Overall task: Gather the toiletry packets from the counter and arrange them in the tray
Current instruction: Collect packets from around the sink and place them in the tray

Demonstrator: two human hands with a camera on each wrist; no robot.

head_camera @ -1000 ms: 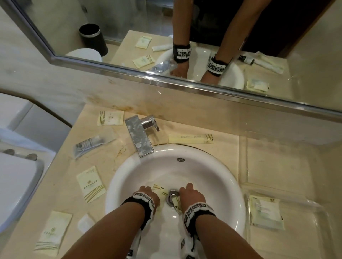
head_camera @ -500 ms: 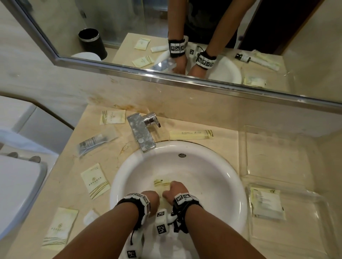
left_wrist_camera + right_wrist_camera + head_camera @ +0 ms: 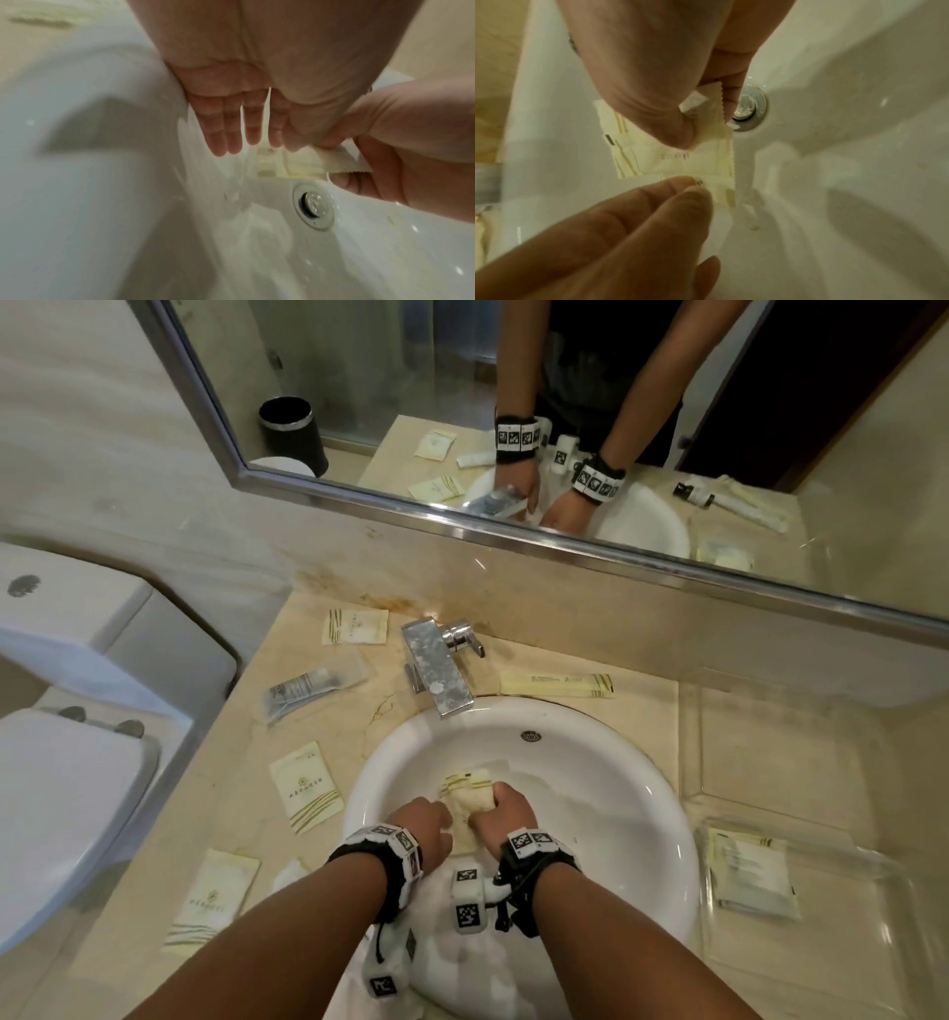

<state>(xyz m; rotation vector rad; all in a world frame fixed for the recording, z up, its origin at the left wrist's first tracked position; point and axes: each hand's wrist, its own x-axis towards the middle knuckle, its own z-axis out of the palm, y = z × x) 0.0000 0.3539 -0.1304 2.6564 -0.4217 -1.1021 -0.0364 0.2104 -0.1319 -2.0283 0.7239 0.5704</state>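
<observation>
Step in hand: lifting packets (image 3: 470,796) out of sink (image 3: 606,762). Right hand (image 3: 500,814) has grip closed on them, thumb on top, stack fanning past the fingertips toward the tap. Left hand (image 3: 423,824) beside, fingers straight, empty. Best to pinch firmly, square the stack, carry to tray (image 3: 883,942) at bench's right

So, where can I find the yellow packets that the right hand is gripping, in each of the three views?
Head: yellow packets at lower centre, in the sink bowl, beside the right hand.
Left wrist: right of centre, their zigzag edge pinched just above the drain.
Right wrist: centre, below the thumb, left of the drain.
Shared landmark: the chrome drain; the head view hides it.
</observation>
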